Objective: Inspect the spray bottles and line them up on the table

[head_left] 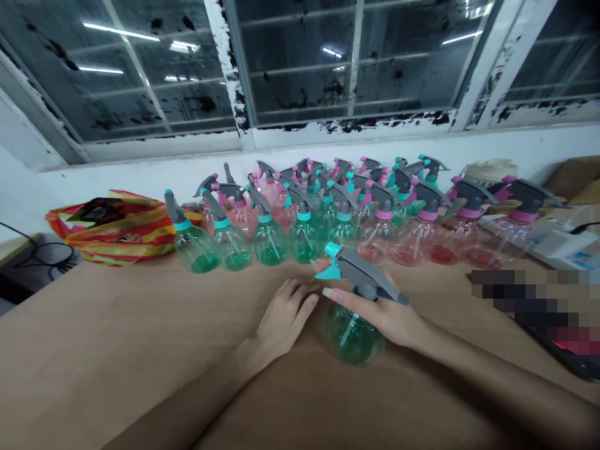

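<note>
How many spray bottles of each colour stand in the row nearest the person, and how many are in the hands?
Green bottles in the front row: 5
Pink bottles in the front row: 4
Green bottle held in the right hand: 1
Total: 10

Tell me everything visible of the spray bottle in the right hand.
The spray bottle has a rounded, see-through green body, seemingly plastic, with a pale tube inside. Its grey head carries a teal nozzle and trigger, facing left. It is roughly upright, held around the neck by the right hand, which partly hides it. Whether its base touches the table is unclear. The left hand is near, apparently not touching.
</note>
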`<state>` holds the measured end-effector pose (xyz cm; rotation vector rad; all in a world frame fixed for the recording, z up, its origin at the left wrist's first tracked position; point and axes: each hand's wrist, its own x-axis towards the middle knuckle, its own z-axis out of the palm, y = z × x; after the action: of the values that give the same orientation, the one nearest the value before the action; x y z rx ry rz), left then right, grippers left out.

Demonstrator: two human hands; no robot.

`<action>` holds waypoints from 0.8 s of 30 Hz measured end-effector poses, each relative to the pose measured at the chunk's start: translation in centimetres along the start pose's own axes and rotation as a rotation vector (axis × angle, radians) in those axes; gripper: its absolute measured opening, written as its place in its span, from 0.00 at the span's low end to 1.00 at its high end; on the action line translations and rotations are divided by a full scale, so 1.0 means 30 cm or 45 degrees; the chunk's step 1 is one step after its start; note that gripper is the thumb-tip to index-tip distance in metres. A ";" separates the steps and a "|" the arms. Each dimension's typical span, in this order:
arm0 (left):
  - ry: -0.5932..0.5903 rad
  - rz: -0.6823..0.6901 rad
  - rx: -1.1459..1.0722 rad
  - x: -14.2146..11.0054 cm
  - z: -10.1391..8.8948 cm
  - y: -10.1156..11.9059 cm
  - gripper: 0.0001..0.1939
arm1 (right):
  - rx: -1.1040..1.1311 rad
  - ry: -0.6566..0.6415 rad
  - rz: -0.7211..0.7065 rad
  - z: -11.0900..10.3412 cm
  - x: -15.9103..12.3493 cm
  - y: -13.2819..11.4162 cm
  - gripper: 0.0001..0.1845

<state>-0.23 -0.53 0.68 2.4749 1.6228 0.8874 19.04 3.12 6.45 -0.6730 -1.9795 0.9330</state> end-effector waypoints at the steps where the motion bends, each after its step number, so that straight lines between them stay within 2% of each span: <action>1: 0.020 0.015 -0.053 -0.006 -0.004 0.006 0.21 | 0.013 0.020 -0.019 0.004 -0.002 0.005 0.17; 3: 0.041 0.067 -0.137 -0.018 -0.007 0.023 0.23 | 0.035 0.076 -0.038 0.011 -0.008 0.014 0.16; 6: -0.002 0.114 -0.234 -0.034 0.006 0.066 0.32 | 0.005 0.165 -0.033 0.020 -0.020 0.023 0.10; 10: -0.021 0.001 -0.347 -0.046 0.034 0.136 0.42 | -0.056 0.257 -0.030 0.035 -0.035 0.028 0.09; 14: 0.028 -0.159 -0.398 -0.053 0.023 0.170 0.43 | -0.038 0.308 0.035 0.077 -0.036 0.022 0.12; 17: -0.020 -0.229 -0.303 -0.074 -0.032 0.168 0.41 | -0.047 0.317 0.078 0.128 -0.021 0.000 0.13; 19: -0.070 -0.268 -0.215 -0.105 -0.087 0.152 0.38 | -0.056 0.241 0.078 0.167 -0.004 -0.023 0.13; 21: -0.096 -0.316 -0.135 -0.153 -0.152 0.120 0.34 | -0.041 0.059 0.015 0.204 0.020 -0.049 0.16; 24: -0.048 -0.340 -0.068 -0.248 -0.264 0.028 0.32 | 0.046 -0.259 -0.156 0.255 0.068 -0.087 0.31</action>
<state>-5.49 -9.33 4.35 2.1581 1.8340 0.8301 11.20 0.33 6.54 -0.4452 -2.1499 0.9920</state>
